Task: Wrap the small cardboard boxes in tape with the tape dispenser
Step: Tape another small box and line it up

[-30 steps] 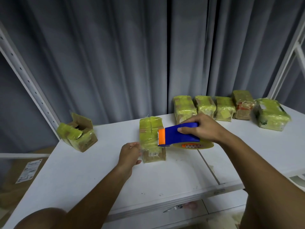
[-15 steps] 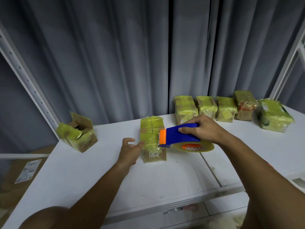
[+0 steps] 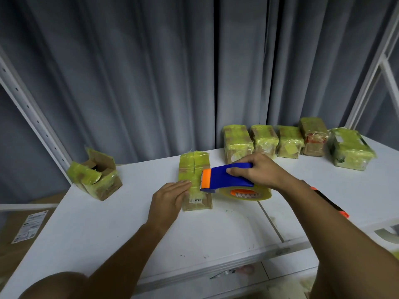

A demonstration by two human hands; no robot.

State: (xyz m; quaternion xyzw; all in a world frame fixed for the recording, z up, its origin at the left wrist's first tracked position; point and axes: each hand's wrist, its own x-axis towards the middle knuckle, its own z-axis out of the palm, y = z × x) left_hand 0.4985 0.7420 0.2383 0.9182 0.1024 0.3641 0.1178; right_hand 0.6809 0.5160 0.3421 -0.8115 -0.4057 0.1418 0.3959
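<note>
On the white tabletop [image 3: 216, 238], the left hand [image 3: 170, 199] lies flat, fingers straight, pressing the tape-wrapped cardboard box [image 3: 195, 175] at the middle. The right hand [image 3: 260, 172] has its grip curled around the blue tape dispenser [image 3: 228, 178], orange end touching the box. 5 wrapped boxes [image 3: 289, 141] line the back right; an opened box [image 3: 97, 175] sits far left.

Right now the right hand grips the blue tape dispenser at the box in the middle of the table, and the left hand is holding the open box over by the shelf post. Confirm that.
Not quite. The head view shows the left hand resting flat on the box in the middle of the table, steadying it, not on the open box by the post. The right hand does grip the blue tape dispenser at that middle box.
</note>
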